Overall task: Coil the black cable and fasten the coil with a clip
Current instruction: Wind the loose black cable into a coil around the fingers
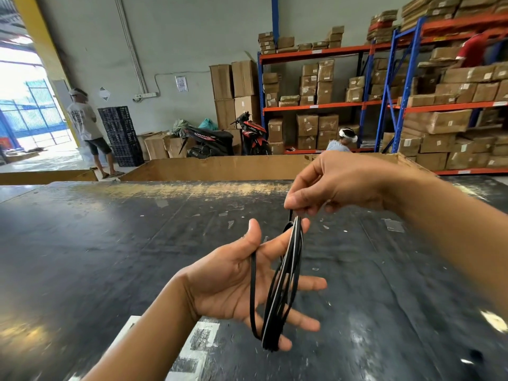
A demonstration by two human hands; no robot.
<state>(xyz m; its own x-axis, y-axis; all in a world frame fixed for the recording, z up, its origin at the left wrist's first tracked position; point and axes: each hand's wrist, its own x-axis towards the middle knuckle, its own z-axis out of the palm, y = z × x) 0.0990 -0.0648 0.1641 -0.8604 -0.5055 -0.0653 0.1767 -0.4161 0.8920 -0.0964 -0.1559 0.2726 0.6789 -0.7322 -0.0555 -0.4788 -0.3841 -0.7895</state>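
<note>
Worktable [137,243]: dark, scuffed, flat top, wide bare room on the left and ahead, far edge against a cardboard bin wall [220,167]. Black cable [283,284] is above the table at centre-right, several thin glossy loops bundled into a narrow oval, long axis near vertical, top tilted slightly right. Left hand [242,281] is palm-up, fingers spread, loops draped across them, loose support, not clenched. Right hand [338,185] pinches the coil's top between thumb and fingertips.

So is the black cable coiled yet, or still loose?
Coiled: the black cable hangs in several loops over the open left hand; the right hand pinches its top. No clip visible.
</note>
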